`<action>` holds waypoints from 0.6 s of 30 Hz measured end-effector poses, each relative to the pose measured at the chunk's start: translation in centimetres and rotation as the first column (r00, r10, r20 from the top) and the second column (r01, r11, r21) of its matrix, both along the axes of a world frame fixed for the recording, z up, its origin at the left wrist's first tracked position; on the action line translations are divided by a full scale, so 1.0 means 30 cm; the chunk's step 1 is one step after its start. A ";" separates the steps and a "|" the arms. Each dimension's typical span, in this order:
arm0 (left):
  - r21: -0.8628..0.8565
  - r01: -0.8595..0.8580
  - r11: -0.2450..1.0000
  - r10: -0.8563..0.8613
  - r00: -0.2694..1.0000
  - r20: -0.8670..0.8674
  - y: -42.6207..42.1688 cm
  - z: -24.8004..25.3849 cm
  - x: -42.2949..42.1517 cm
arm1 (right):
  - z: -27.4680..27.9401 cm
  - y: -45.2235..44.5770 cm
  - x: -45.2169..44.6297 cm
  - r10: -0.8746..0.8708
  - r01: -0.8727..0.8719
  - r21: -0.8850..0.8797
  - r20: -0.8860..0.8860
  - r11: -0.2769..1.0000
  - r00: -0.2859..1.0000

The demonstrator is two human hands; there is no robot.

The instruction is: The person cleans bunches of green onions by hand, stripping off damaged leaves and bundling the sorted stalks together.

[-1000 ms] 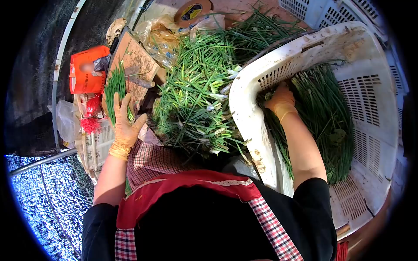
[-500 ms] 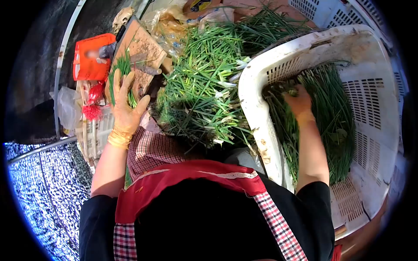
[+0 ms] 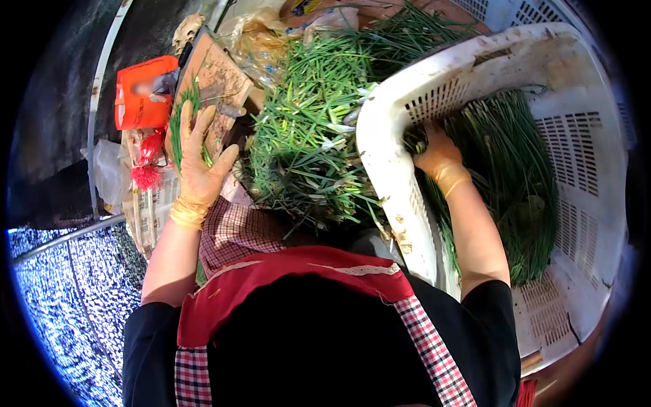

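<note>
My left hand (image 3: 198,171), in a pale orange glove, has its fingers spread. It lies over a small bunch of green chives (image 3: 178,132) beside a wooden board (image 3: 224,68). My right hand (image 3: 441,154), gloved alike, reaches into a white plastic crate (image 3: 376,136), close to its left wall. Its fingers curl around the ends of some chives there, though the fingertips are partly in shadow. Long dark-green chives (image 3: 508,169) fill much of the crate, lying lengthwise. Between my hands spreads a heap of loose green stalks and trimmings (image 3: 305,129).
An orange-red packet (image 3: 142,102) and a red mesh bundle (image 3: 146,163) lie left of the board. Crumpled clear plastic (image 3: 261,47) sits behind it. A checked apron (image 3: 237,227) covers my lap, and the crate's high rim stands at my right.
My right hand has moved left inside the crate, toward its near wall. The crate's left rim has shifted slightly left and up in view. My left hand stays nearly still, fingers spread.
</note>
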State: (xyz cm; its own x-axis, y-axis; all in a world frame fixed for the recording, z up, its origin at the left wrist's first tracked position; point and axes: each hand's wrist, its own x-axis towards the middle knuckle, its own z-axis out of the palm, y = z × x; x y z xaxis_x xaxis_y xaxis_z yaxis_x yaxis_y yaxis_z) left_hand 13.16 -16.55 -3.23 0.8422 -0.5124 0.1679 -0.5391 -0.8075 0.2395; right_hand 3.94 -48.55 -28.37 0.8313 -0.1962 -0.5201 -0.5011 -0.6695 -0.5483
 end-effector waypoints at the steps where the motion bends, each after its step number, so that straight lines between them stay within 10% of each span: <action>1: -0.003 0.008 1.000 -0.008 1.000 -0.008 0.000 -0.005 -0.001 | -0.017 -0.008 0.015 0.008 -0.004 0.056 -0.071 0.998 0.997; 7: -0.038 0.015 0.999 -0.016 0.999 -0.030 0.003 -0.018 0.001 | 0.033 0.009 -0.003 0.135 -0.158 -0.156 -0.147 0.975 0.980; 15: -0.334 -0.074 0.940 -0.021 0.962 -0.274 -0.192 0.062 0.001 | -0.059 -0.262 -0.200 -0.427 0.278 0.587 0.130 0.760 0.895; 18: -0.599 -0.243 0.763 -0.312 0.673 -0.671 -0.439 0.040 -0.011 | -0.069 -0.341 -0.259 -0.525 0.276 0.616 0.267 0.738 0.808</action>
State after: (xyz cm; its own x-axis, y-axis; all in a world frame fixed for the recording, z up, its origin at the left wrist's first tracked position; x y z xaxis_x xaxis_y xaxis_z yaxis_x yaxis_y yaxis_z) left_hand 12.83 -29.71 -2.02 0.8087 -0.5586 -0.1844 0.0012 -0.3119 0.9501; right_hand -3.82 -58.78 -30.45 0.8881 -0.3610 -0.2847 -0.3047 0.0014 -0.9524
